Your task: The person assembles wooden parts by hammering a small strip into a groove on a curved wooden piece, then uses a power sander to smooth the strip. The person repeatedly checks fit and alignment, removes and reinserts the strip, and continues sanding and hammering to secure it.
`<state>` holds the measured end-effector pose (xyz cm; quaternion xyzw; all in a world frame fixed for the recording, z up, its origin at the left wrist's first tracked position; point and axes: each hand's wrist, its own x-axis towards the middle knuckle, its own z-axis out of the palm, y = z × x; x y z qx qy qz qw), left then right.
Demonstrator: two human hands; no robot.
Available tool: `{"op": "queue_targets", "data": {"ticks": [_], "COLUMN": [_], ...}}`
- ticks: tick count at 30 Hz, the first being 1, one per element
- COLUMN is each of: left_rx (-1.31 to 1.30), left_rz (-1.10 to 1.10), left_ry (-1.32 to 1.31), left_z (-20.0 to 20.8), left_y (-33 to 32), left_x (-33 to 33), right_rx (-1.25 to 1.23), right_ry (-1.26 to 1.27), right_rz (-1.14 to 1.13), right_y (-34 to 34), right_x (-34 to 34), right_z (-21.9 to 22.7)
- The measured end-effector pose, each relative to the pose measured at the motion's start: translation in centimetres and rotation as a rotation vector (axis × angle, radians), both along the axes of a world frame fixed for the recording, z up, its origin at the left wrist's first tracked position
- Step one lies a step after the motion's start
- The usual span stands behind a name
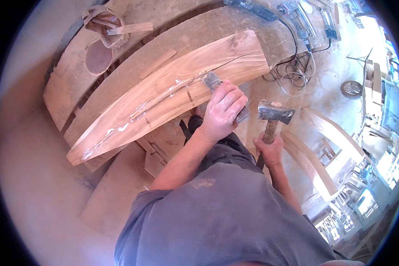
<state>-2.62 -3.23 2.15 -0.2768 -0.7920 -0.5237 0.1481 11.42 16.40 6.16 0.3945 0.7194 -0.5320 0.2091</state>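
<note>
A long curved plank (168, 99) of light wood lies slantwise across the workbench in front of me, a long crack along its grain smeared with white paste (124, 127). My left hand (226, 106) is closed around a flat grey metal blade (211, 80), whose far end rests at or just over the plank near the crack. Its other end pokes out under my palm. To the right, my right hand (270, 148) grips the wooden handle of a hammer (275, 111), with the dark, worn metal head upward, off the plank.
Behind the plank is a dusty workbench (186, 35) with a gap along it. It carries a round container (104, 26) with sticks, a round disc (99, 57) and power tools (297, 20). Cables (297, 73) tangle at right. Curved wooden pieces (308, 164) and a wheel (351, 89) lie beyond my right hand.
</note>
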Motion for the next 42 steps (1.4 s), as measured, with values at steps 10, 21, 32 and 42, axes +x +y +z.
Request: {"op": "queue_targets", "data": {"ticks": [10,21,32,42], "left_rx": [-0.026,0.014,0.021,0.024], "left_rz": [-0.010,-0.007,-0.017,-0.060], "left_ry": [-0.045,-0.077,-0.065,-0.063], "left_z": [0.6,0.4,0.8,0.9], "left_y": [0.9,0.5,-0.7,-1.0], "left_x": [0.1,-0.1,-1.2,-1.4], "right_rx": [0.030,0.097,0.310,0.286], "right_ry": [-0.004,0.058,0.466,0.346], "right_rz": [0.051,-0.015,0.325,0.399], "right_y": [-0.9,-1.3,-4.5,-4.0], "right_x": [-0.1,-0.1,-3.4,-2.6], "right_z": [0.2,1.3,2.8,2.8]}}
